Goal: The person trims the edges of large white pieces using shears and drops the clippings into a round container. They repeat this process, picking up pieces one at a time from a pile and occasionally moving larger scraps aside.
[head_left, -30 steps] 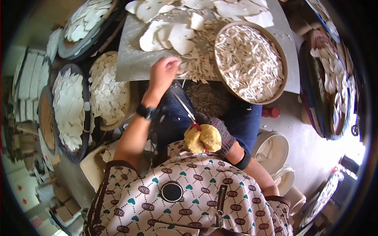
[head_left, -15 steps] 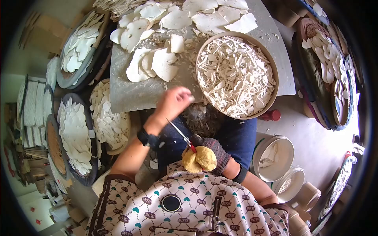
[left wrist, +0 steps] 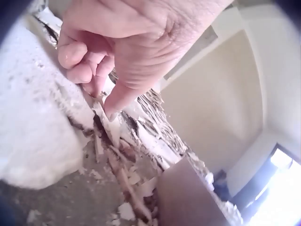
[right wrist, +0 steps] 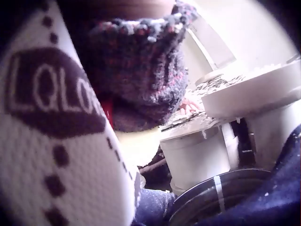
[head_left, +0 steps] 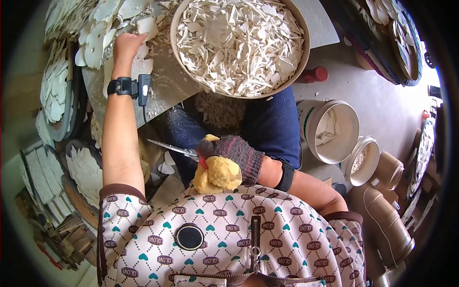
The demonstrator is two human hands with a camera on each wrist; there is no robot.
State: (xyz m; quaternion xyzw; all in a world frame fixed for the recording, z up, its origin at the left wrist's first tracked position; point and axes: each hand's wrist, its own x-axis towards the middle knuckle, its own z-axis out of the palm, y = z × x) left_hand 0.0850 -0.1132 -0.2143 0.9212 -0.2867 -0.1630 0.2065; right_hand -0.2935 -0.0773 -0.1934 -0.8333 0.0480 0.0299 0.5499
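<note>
My left hand (head_left: 128, 47) reaches over the metal table (head_left: 167, 91) at the far left. In the left wrist view its thumb and fingertips pinch a thin, flat white piece (left wrist: 111, 128) by the edge. Other flat white pieces (head_left: 96, 45) lie about that hand. Low by the lap, my right hand (head_left: 234, 154), in a dark knitted glove, grips scissors (head_left: 174, 149) whose blades point left. Their red handles are padded with yellow foam (head_left: 221, 173); the glove and foam hide most of the handles.
A round tray (head_left: 306, 50) heaped with white strips overhangs the table's front edge. On the floor to the right stand a white bucket (head_left: 351, 143), a smaller bucket (head_left: 373, 170) and a red object (head_left: 315, 74). Trays of white pieces (head_left: 55, 91) stand at the left.
My left hand has moved forward and left from near the lap to the white pieces and pinches one. The scissors' blades have swung further left. The view has shifted, bringing the round tray closer.
</note>
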